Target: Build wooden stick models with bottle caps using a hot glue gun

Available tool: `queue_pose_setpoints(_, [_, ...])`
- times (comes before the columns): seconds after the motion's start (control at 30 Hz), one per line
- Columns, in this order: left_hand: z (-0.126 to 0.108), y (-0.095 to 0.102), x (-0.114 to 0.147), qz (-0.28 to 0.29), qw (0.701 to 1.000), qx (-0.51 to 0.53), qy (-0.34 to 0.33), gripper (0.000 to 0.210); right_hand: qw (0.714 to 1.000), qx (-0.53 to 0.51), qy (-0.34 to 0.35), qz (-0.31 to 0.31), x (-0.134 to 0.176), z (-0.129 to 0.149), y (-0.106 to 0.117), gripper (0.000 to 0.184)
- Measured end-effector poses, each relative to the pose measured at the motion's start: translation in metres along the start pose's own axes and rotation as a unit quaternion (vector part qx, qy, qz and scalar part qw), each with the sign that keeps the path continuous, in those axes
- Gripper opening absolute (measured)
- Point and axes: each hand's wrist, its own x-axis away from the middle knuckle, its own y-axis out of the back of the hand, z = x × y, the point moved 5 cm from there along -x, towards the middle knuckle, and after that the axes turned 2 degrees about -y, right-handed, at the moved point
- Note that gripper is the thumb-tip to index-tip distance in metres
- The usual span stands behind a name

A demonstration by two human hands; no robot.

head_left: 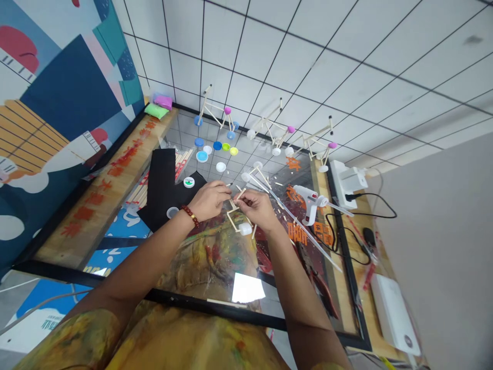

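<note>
Over the glass tabletop (pixel 192 267), my right hand (pixel 257 208) is closed in a pinch on a small frame of pale wooden sticks (pixel 232 221). A white bottle cap (pixel 245 228) is fixed to the frame's lower end, below my fingers. Close by on the left, my left hand (pixel 211 199) is also closed, its fingertips at the frame's upper sticks. A short dark-tipped piece (pixel 229 184) sticks out from those fingers. Whether the left fingers grip this piece, the frame or both is partly hidden. A red beaded bracelet (pixel 190 216) circles the left wrist.
Several stick models with caps (pixel 271 126) stand along the back edge. Coloured caps (pixel 217 146) lie before them. Black sheets (pixel 162 180) and bagged sticks (pixel 183 162) are at left. A glue gun (pixel 308 202), its cord, a long clear stick (pixel 304 231) and pliers (pixel 323 293) lie right.
</note>
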Motion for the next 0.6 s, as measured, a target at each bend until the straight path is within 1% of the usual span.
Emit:
queue_pose_setpoints(0.23, [0.0002, -0.0003, -0.0003, -0.007, 1.000, 0.000, -0.005, 0.036, 1.000, -0.004, 0.019, -0.009, 0.0007, -0.0018, -0.0001, 0.020])
queue_pose_setpoints(0.47, [0.0003, -0.0004, -0.0004, -0.009, 1.000, 0.005, -0.002, 0.038, 1.000, 0.020, 0.017, -0.012, 0.0012, 0.0022, 0.0000, 0.021])
queue_pose_setpoints(0.6, [-0.0007, 0.0002, -0.0008, -0.011, 1.000, 0.008, -0.001, 0.038, 1.000, 0.014, -0.006, -0.014, 0.0020, -0.0007, -0.0012, 0.010])
